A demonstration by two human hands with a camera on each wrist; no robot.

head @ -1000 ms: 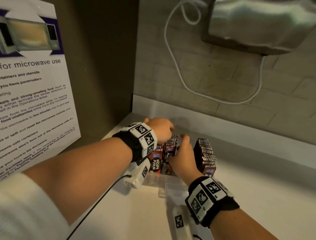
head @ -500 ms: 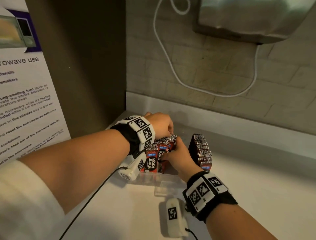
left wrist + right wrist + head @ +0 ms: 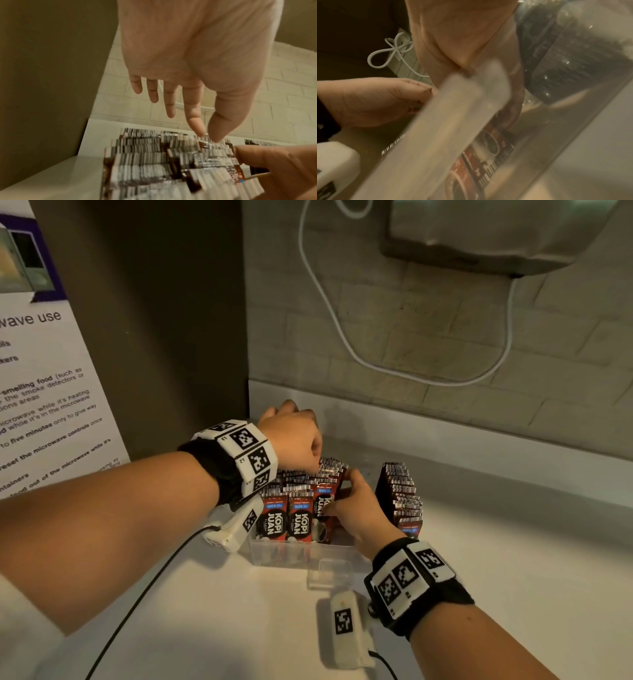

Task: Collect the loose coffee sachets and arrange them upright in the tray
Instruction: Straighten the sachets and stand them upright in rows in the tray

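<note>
2 hands worked inside the clear tray (image 3: 284, 553) at the counter's back corner. We logged the left hand (image 3: 294, 440) above the packed sachets (image 3: 298, 508), fingers long and loosely spread; index fingertip (image 3: 197, 129) and thumb tip came down close together onto the sachet tops, nothing pinched between them that we could see. We judged this a steadying touch, keeping the upright rows from fanning over.

The right hand (image 3: 356, 508) sat in the gap at the rows' right end, just below and right of the left fingertips, fingers curled against the outermost sachet, which leaned off upright. Whether it gripped that sachet or only pressed it, we could not tell; the right wrist view was blurred by the tray wall.

A second block of sachets (image 3: 400, 494) stood upright to the right of the right hand, past the gap; whether inside the tray, unclear.

Judgement: the stage was squaring up the last row; the leaning sachet needed pushing flush. No loose sachets showed on the counter (image 3: 513, 559).
</note>
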